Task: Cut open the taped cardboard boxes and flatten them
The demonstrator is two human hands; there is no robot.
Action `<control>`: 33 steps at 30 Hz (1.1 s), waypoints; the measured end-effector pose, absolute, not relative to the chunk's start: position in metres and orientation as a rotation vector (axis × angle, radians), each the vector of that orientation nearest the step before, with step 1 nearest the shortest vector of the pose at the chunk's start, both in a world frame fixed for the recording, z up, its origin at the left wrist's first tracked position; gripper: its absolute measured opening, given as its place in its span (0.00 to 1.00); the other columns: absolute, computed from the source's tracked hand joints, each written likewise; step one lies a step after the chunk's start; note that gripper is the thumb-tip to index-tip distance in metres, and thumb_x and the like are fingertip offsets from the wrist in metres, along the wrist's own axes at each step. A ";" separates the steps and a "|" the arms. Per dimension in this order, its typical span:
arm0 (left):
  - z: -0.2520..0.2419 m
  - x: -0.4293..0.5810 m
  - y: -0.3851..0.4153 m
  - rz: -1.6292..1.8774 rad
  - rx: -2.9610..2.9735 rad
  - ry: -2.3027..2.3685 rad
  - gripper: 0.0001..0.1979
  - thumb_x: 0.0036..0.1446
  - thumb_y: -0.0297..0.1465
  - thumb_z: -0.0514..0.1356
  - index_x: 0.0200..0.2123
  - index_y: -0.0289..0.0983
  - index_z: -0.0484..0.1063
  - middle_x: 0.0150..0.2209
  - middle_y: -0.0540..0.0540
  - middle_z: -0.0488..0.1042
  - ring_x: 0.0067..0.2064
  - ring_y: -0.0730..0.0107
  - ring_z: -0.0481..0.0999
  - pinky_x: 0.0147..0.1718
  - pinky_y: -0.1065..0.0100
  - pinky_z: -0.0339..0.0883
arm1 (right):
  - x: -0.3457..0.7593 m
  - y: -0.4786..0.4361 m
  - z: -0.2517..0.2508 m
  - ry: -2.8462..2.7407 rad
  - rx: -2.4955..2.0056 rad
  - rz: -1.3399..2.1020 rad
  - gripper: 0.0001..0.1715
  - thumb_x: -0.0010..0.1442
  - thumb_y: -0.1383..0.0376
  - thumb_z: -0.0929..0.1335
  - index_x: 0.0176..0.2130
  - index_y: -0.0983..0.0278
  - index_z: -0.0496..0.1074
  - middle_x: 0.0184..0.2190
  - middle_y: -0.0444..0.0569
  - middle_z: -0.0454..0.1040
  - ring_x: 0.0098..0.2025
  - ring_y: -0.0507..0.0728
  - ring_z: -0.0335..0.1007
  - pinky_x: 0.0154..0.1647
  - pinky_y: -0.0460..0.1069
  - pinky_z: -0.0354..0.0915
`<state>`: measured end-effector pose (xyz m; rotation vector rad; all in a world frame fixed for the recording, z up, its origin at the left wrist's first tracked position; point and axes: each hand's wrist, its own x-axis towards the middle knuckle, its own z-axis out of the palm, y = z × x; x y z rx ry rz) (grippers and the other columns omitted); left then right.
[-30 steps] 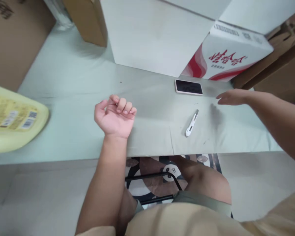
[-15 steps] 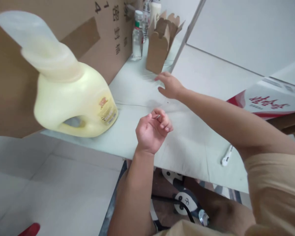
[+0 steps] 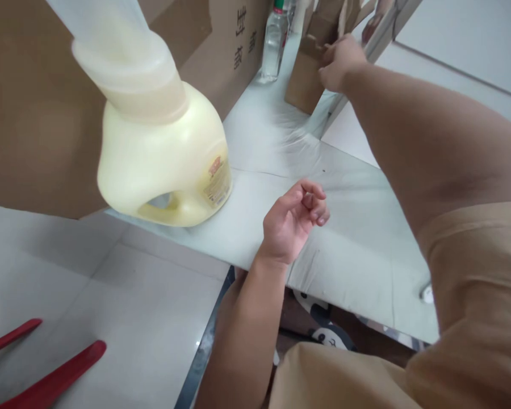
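My left hand (image 3: 293,222) rests on the pale cloth-covered table (image 3: 357,238) near its front edge, fingers loosely curled, nothing visible in them. My right arm stretches across to the far side, and my right hand (image 3: 339,61) is closed on the top of a small brown cardboard box (image 3: 303,79) standing upright at the back of the table. A large pale yellow jug (image 3: 162,153) with a translucent cap stands on the table just left of my left hand.
A big brown carton (image 3: 46,102) with printed characters stands behind the jug. A clear bottle (image 3: 275,42) stands by the small box. A white tool's tip (image 3: 427,293) shows near my right shoulder. Red bars (image 3: 46,375) lie on the tiled floor.
My right hand has swept from the right side of the table, past the middle, to the back and gripped the small cardboard box. My view has turned left. My left hand has stayed curled.
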<state>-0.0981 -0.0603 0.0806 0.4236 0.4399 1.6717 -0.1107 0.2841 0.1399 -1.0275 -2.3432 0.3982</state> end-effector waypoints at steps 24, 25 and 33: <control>0.057 -0.024 -0.011 2.144 0.746 0.855 0.19 0.54 0.48 0.65 0.41 0.40 0.76 0.36 0.49 0.75 0.43 0.63 0.76 0.47 0.63 0.71 | 0.250 -0.056 0.114 -1.905 -0.707 0.210 0.14 0.53 0.77 0.70 0.36 0.59 0.71 0.33 0.46 0.75 0.31 0.53 0.74 0.23 0.46 0.67; 0.057 -0.016 -0.007 2.136 0.739 0.825 0.18 0.54 0.47 0.65 0.40 0.40 0.76 0.35 0.49 0.74 0.43 0.64 0.75 0.48 0.64 0.72 | 0.256 -0.056 0.117 -1.929 -0.749 0.177 0.14 0.53 0.77 0.69 0.36 0.59 0.73 0.33 0.47 0.76 0.32 0.54 0.75 0.25 0.48 0.68; 0.049 0.030 0.005 2.085 0.954 0.888 0.18 0.59 0.47 0.58 0.36 0.37 0.75 0.35 0.46 0.73 0.45 0.62 0.76 0.52 0.61 0.72 | 0.307 -0.048 0.096 -1.792 -0.934 0.359 0.07 0.63 0.69 0.65 0.36 0.58 0.71 0.42 0.50 0.82 0.51 0.64 0.81 0.40 0.56 0.75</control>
